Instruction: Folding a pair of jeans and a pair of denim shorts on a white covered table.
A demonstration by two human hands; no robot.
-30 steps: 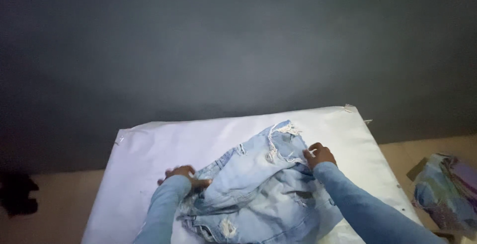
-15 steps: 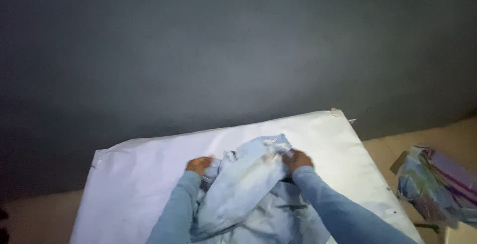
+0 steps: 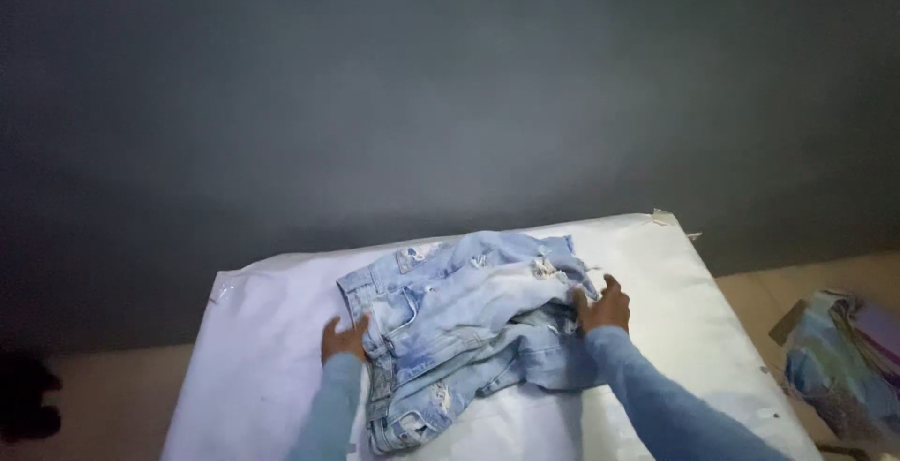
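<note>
Dim, bluish light falls from above the frame's centre, brightening the white table cover [image 3: 281,330] and a patch of grey wall [image 3: 450,95] (corners fade dark). Everything looks soft and slightly grainy, without glare.

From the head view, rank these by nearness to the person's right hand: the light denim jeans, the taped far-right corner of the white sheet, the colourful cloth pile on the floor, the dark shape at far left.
1. Light denim jeans: touching the right hand.
2. Taped corner: beyond the hand, to its right.
3. Colourful cloth pile: floor, right.
4. Dark shape: floor, far left.
</note>
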